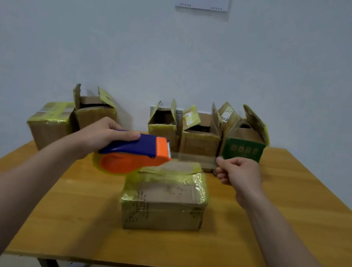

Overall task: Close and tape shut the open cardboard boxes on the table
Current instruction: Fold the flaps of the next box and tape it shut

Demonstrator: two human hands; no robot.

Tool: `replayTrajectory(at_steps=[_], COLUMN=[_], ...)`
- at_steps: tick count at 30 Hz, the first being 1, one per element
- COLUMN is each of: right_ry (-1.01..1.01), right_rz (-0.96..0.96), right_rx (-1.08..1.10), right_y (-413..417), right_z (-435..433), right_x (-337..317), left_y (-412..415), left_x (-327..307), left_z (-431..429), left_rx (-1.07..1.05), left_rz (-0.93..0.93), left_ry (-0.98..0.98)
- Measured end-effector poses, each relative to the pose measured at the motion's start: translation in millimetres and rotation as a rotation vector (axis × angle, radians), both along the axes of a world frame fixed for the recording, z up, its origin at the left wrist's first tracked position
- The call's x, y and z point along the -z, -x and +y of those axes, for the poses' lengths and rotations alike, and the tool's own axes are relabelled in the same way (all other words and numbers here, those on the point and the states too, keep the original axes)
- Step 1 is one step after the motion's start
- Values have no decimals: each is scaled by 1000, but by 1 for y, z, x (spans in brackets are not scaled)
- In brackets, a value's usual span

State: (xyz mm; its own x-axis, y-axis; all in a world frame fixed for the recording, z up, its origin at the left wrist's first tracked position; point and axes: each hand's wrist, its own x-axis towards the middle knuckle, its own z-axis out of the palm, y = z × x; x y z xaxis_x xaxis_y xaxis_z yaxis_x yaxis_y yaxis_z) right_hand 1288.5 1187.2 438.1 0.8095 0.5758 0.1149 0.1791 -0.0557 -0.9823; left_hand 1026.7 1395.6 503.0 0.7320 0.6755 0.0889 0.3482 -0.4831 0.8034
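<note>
Yellow-taped, a sealed box [50,122] and an open box [94,111] stand beyond the left hand [100,135], which grips the tape dispenser [133,151]. Clear tape [194,158] stretches to the right hand [237,172], which pinches its end. Beneath the tape, between the hands, sits the closed box [163,198]; three open boxes [200,135] stand behind.

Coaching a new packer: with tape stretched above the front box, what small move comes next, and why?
Probably lower the tape strip onto the closed front box: the right hand pinches its free end, the left hand holds the dispenser, both above it.
</note>
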Motion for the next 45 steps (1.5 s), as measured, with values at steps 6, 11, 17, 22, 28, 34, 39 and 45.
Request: replayTrajectory(at_steps=[6, 11, 17, 22, 28, 34, 39, 45], right_ry=[43, 121, 311, 393, 458, 534, 582, 581], right_rz=[-149, -294, -463, -581, -725, -831, -779, -693], right_rx=[-43, -59, -35, 25, 84, 118, 121, 125], right_y=[11, 21, 15, 17, 24, 30, 28, 28], right_z=[5, 15, 28, 34, 34, 31, 32, 32], right_x=[5, 6, 13, 22, 26, 30, 34, 36], left_y=[-2, -1, 7, 13, 13, 10, 7, 1], left_x=[-5, 0, 10, 21, 12, 10, 8, -4], left_z=[9, 16, 26, 28, 26, 29, 26, 25], left_rx=[20, -38, -49, -55, -8, 0, -4, -21], left_rz=[149, 208, 253, 242, 259, 292, 318, 359], left_ry=[-34, -26, 22, 86, 52, -7, 1, -29])
